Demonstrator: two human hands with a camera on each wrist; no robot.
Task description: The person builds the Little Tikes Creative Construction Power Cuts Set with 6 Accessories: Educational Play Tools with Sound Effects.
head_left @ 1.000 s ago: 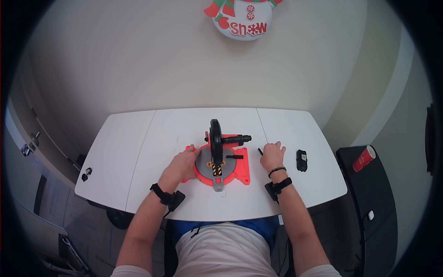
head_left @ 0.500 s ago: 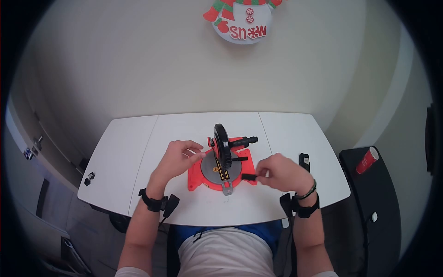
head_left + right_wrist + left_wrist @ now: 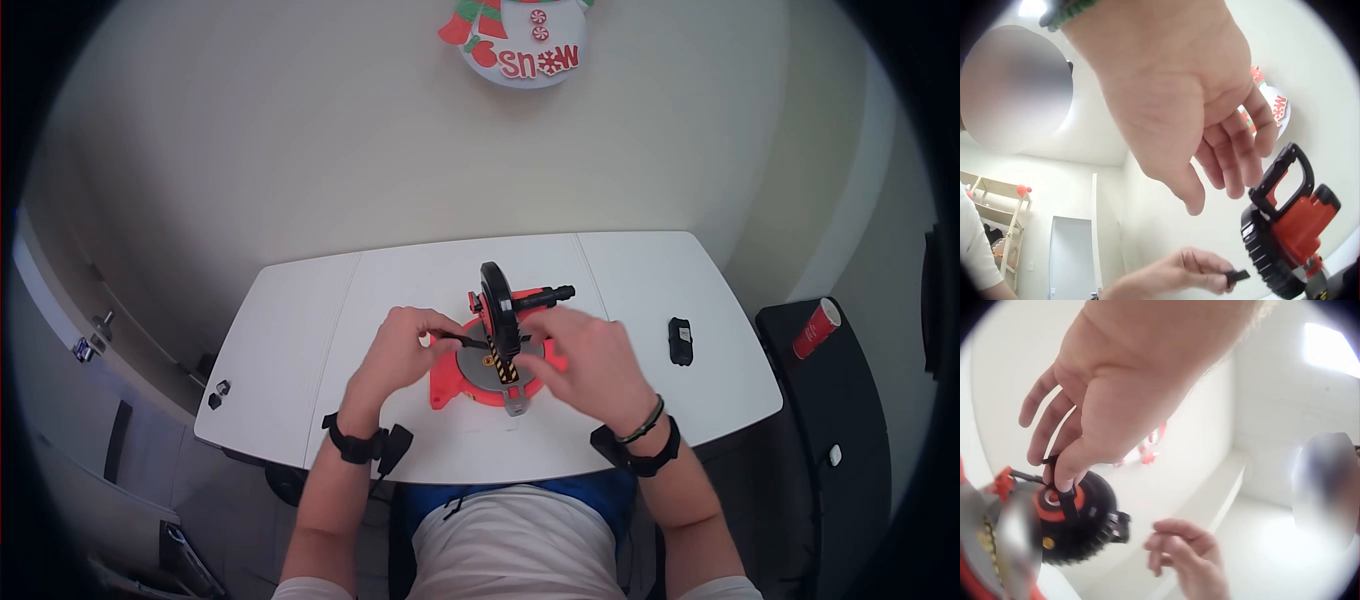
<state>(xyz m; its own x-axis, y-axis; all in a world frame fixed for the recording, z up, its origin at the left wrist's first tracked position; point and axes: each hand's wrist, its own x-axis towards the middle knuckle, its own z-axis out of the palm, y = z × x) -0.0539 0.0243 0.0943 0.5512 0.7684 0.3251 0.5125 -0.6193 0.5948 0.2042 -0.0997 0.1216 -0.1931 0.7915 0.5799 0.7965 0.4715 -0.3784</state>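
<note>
A toy miter saw point(image 3: 497, 300), red and black on a round grey turntable with a red base, stands on the white table. My left hand point(image 3: 400, 345) is at its left side. Between thumb and fingers it pinches a small black flat piece point(image 3: 1069, 505), whose end points at the saw; the right wrist view shows this black piece point(image 3: 1239, 275) too. At the saw's right side is my right hand point(image 3: 590, 365), fingers loosely bent and holding nothing in the right wrist view point(image 3: 1179, 106). It covers part of the saw's base in the head view.
A black block point(image 3: 680, 341) lies on the right of the table point(image 3: 520, 445). Small dark and shiny bits point(image 3: 218, 393) lie near the left edge. Beyond the right edge, a red cup point(image 3: 817, 328) and a small white object point(image 3: 834, 455) rest on a black surface.
The right hand brought a small black piece from the table's right to the saw. A black piece is now in the left hand; the right hand has let go and moved over the saw's right side.
</note>
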